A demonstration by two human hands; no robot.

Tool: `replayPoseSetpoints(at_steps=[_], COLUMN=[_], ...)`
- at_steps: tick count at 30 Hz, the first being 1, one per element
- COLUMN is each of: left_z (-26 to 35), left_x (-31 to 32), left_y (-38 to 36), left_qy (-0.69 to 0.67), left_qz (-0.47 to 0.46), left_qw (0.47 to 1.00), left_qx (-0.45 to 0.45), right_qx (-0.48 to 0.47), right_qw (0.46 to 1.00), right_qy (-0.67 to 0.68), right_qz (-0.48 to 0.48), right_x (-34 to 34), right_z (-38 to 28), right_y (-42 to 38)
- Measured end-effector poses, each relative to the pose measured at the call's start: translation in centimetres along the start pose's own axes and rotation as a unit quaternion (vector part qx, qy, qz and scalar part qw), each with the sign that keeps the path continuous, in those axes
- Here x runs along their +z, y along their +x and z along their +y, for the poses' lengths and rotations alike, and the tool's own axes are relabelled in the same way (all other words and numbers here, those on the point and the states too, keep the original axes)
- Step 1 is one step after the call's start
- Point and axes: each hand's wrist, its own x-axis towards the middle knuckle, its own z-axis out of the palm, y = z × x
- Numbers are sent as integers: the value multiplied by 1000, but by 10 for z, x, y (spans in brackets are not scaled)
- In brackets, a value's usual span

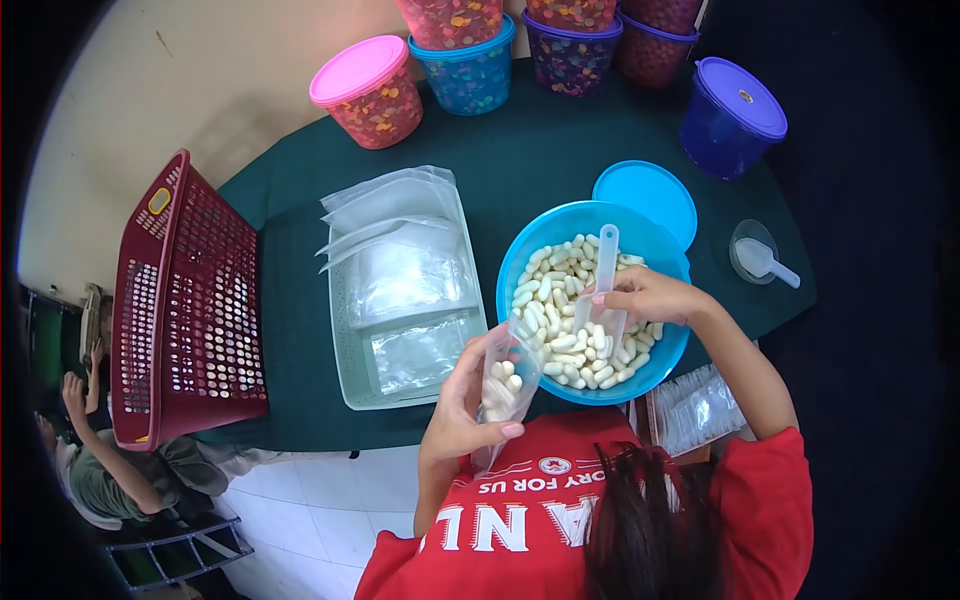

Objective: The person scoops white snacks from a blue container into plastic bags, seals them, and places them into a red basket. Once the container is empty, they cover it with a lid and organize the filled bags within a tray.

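Note:
My left hand (462, 408) is closed around a clear plastic bag (515, 366), tilted beside the bowl's rim with several white, peanut-shaped pieces inside. Over the blue bowl (508, 262), the fingers of my right hand (650, 296) grip a translucent plastic scoop (607, 262). Its handle points up and away from me, and its lower part sits among the white pieces (565, 340) that fill much of the bowl. Part of the scoop is covered by my fingers.
To the left, a pale green tray (340, 350) holds clear bags (415, 280). Beyond it stands a maroon basket (190, 320). Lidded tubs (370, 95) line the back. A blue lid (645, 203) and a small dish with a white scoop (757, 258) lie right. Another person (130, 470) is far left.

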Motion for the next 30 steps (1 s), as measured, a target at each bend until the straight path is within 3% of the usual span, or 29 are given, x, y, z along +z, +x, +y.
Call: replayPoseSetpoints(at_steps=[2,4,5,6,7,10,12,14,17,25,30], left_z=[1,7,10,15,18,23,22,22,21,20,18], left_x=[1,4,6,8,10,19,22,27,38,44,38], left_y=[3,4,4,5,6,13,20,28,39,40,38], left_qy=[24,165,165,256,345,394,401,409,433,498,484], left_qz=[1,8,8,24,41,62,63,63,75,75,91], left_qw=[1000,983,983,960,929,904,899,894,874,842,846], left_qx=[7,79,81,106,131,152,163,172,208,195,204], right_qx=[13,25,7,-12,-14,-93,-176,-199,-286,-268,-306], right_qw=[999,997,992,983,984,977,961,952,927,933,894], right_qy=[39,76,127,177,174,178,162,160,7,-13,48], right_qz=[1,1,18,37,39,78,137,169,242,239,324], right_x=[-4,-6,-6,-7,-8,-15,-23,-18,5,7,-12], right_z=[-3,-2,1,2,-1,-22,-39,-59,-72,-65,-53], right_y=[-2,-3,-1,-2,-4,-19,-31,-43,-50,-48,-47])
